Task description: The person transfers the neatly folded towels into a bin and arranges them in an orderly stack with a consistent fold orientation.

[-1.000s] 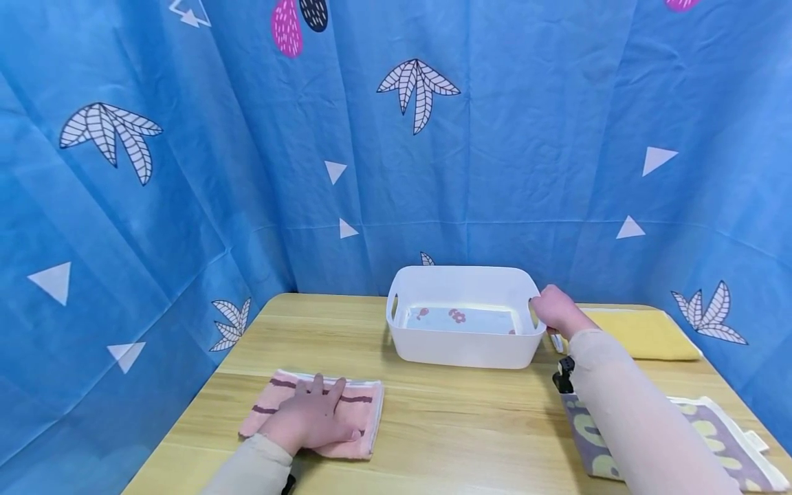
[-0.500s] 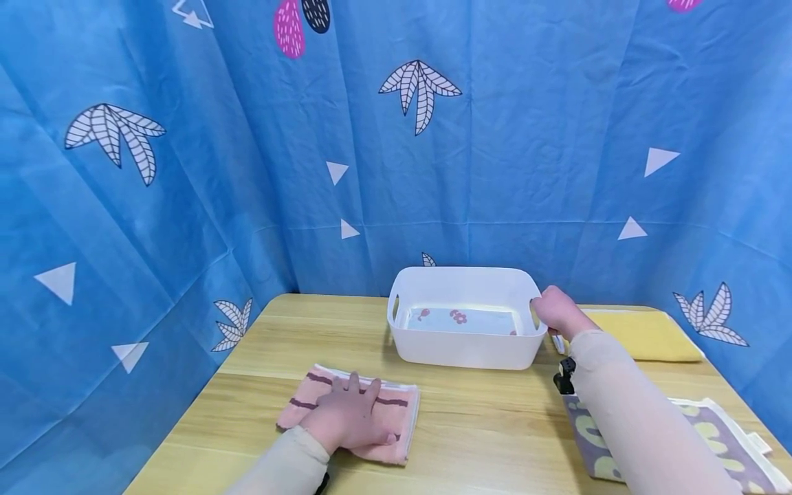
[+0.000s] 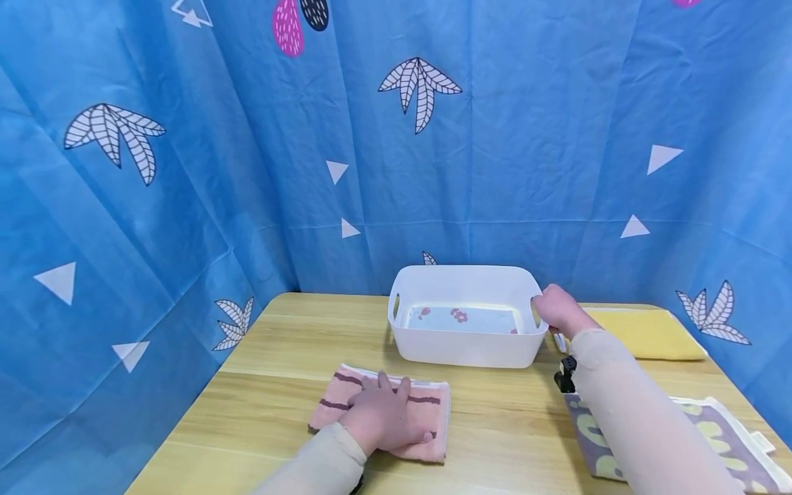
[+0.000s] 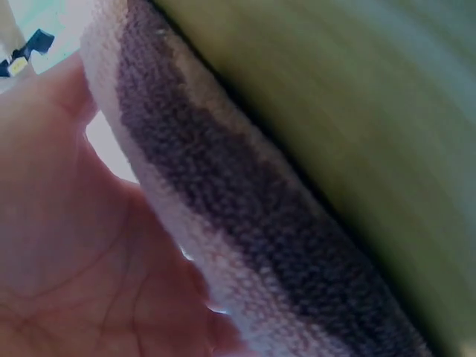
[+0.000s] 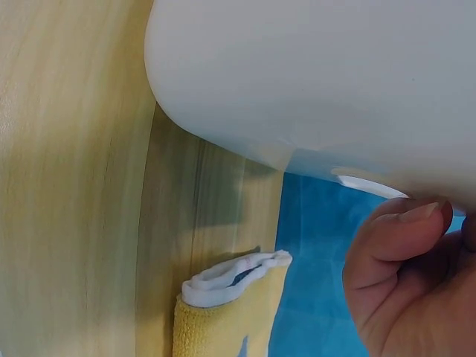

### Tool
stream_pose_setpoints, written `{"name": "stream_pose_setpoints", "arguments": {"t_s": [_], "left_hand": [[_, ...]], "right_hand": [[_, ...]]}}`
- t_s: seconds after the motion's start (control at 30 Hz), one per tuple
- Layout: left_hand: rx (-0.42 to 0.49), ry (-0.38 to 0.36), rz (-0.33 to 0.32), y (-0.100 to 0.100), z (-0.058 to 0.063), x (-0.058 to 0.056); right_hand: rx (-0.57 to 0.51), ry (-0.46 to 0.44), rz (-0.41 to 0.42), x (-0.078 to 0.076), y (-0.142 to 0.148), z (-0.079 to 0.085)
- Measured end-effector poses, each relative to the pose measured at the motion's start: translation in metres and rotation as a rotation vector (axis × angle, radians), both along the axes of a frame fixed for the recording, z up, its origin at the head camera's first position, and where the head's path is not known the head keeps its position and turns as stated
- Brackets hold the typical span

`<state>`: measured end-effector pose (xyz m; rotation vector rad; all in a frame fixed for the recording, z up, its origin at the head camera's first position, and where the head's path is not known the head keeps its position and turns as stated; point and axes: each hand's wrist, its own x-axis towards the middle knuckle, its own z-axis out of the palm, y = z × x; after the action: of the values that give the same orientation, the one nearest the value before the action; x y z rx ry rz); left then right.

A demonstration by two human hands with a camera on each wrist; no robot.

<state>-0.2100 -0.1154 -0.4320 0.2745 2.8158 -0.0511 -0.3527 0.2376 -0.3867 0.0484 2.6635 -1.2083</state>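
Observation:
My left hand (image 3: 385, 416) rests with spread, straight fingers on a folded pink towel (image 3: 427, 412) with dark stripes, low in the middle of the head view. In the left wrist view, the palm (image 4: 89, 245) is beside the towel's thick edge (image 4: 223, 178), and the fingertips are hidden. At the back of the table stands a white plastic basket (image 3: 467, 350) with a handle slot at each end. A pale blue bottom with reddish flower shapes shows inside it. My right hand (image 3: 559, 309) grips the basket's right end at the slot, fingers curled in the right wrist view (image 5: 405, 260).
A folded yellow towel (image 3: 650, 333) lies at the back right, just beyond the basket. Nearer, partly under my right forearm, is a purple towel (image 3: 720, 430) with yellow-green shapes. Blue curtain (image 3: 544, 137) encloses the wooden table (image 3: 247, 405) behind and at the sides.
My left hand and the pink towel beneath it have slid to the right across the table, in front of the basket. My right hand and the basket have stayed in place.

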Motion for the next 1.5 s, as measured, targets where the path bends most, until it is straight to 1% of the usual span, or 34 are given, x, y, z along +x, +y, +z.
{"name": "stream_pose_setpoints", "arguments": {"t_s": [0.17,0.33,0.5,0.67,0.83,1.0,1.13,1.27,1.33,1.43,1.5], "left_hand": [[-0.012,0.031,-0.005,0.019,-0.003,0.002],[-0.029,0.043,-0.007,0.038,-0.006,0.004],[-0.03,0.058,-0.006,0.059,-0.006,0.007],[-0.045,0.098,0.002,0.084,-0.002,0.011],[-0.075,0.126,0.023,0.109,0.002,0.014],[-0.119,0.107,0.04,0.129,0.002,0.015],[-0.159,0.096,0.04,0.139,-0.001,0.014],[-0.163,0.095,0.036,0.142,0.0,0.013],[-0.14,0.091,0.036,0.141,0.001,0.012],[-0.08,0.08,0.038,0.137,0.003,0.011],[-0.054,0.072,0.0,0.132,0.004,0.01]], "right_hand": [[0.006,0.005,0.008,-0.001,0.0,-0.001],[0.018,0.006,0.004,-0.003,0.0,-0.002],[-0.001,0.016,-0.001,-0.005,0.002,-0.004],[-0.02,0.028,0.002,-0.006,0.005,-0.004],[0.0,0.021,-0.005,-0.004,0.003,-0.002],[0.017,0.026,-0.004,-0.003,0.0,-0.002],[0.009,0.027,0.003,-0.003,0.001,-0.002],[-0.013,0.027,0.006,-0.003,0.002,-0.001],[-0.019,0.027,0.004,-0.003,0.002,0.0],[-0.024,0.024,0.007,-0.003,0.002,-0.001],[-0.036,0.02,0.012,-0.002,0.003,-0.001]]}}
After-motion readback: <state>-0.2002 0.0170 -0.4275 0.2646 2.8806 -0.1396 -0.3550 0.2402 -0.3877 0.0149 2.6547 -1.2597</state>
